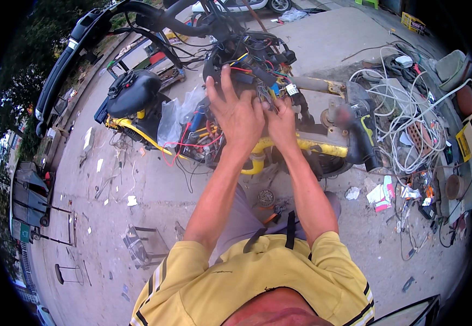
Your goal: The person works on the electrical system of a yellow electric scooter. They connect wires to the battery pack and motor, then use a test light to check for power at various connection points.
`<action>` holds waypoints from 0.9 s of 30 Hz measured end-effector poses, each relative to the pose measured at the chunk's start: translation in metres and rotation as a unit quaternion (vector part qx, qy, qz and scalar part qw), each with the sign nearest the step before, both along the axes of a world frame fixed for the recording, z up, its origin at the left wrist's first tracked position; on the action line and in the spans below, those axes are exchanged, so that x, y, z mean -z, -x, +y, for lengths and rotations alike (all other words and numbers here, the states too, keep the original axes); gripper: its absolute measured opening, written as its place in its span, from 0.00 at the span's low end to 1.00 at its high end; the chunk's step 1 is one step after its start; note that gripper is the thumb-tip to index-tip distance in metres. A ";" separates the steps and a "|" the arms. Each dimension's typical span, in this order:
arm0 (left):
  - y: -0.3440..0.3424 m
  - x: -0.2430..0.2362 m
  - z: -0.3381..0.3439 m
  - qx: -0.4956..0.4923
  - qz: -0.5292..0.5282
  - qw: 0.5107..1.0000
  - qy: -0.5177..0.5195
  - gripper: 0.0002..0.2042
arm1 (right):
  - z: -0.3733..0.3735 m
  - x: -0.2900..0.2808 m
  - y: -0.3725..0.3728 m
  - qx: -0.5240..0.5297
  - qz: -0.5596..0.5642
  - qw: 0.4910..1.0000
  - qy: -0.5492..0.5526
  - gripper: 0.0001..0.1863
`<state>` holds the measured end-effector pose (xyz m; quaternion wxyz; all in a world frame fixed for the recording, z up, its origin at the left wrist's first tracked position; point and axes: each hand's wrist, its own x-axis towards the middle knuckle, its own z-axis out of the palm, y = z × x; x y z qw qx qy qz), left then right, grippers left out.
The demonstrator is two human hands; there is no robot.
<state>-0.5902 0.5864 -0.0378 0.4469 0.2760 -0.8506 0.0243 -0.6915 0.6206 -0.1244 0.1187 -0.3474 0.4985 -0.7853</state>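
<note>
My left hand (238, 117) reaches over a tangle of coloured wires (263, 76) at the front of a stripped two-wheeler with a yellow frame (322, 145). Its outer fingers stretch out, while those nearest the right hand bend in and close on some thin wires. Beside it, my right hand (282, 122) has its fingers pinched on the same bundle; the fingertips are partly hidden. A white plug connector (292, 89) lies just beyond the right fingers. Red leads (198, 144) and a clear plastic bag (177, 115) are left of the left hand.
A handlebar (65, 73) juts far left, above a black seat (138, 92). At right, a cordless drill (367, 129) rests by the frame's end, near a heap of pale cable (409, 127). A small stool (138, 247) stands lower left. Scraps and a round dish (266, 198) lie on the ground.
</note>
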 end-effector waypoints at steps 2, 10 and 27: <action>0.000 0.001 -0.001 0.004 0.012 1.000 0.013 0.08 | 0.003 -0.005 -0.003 -0.015 -0.019 1.000 0.001 0.13; 0.003 0.001 -0.002 -0.005 0.009 1.000 0.012 0.07 | 0.009 -0.012 -0.006 -0.038 -0.032 0.999 0.009 0.13; -0.006 0.001 -0.011 0.017 -0.006 0.998 0.062 0.07 | -0.012 0.006 -0.006 0.041 0.022 0.998 0.038 0.14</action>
